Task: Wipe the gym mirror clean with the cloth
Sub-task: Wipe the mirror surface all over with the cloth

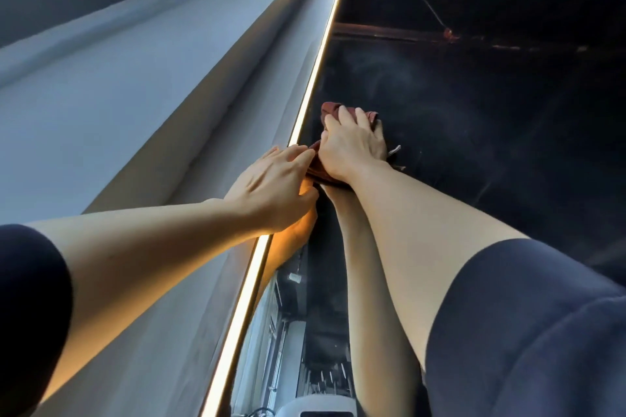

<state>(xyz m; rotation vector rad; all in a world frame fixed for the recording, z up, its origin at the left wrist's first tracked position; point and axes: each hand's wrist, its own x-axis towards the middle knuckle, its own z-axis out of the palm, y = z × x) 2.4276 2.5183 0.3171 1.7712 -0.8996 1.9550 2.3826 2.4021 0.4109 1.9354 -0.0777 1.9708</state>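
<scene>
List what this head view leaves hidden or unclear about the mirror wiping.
- Most of the cloth: covered by the right hand and left hand.
- Mirror: right and bottom parts cut off by the frame edge.
- Smears on the glass: faint, extent unclear in the dark reflection.

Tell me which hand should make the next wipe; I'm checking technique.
Right. The right hand already lies flat on the red cloth, pressing it to the mirror. The left hand only touches the cloth's lower edge beside the lit frame.
</scene>
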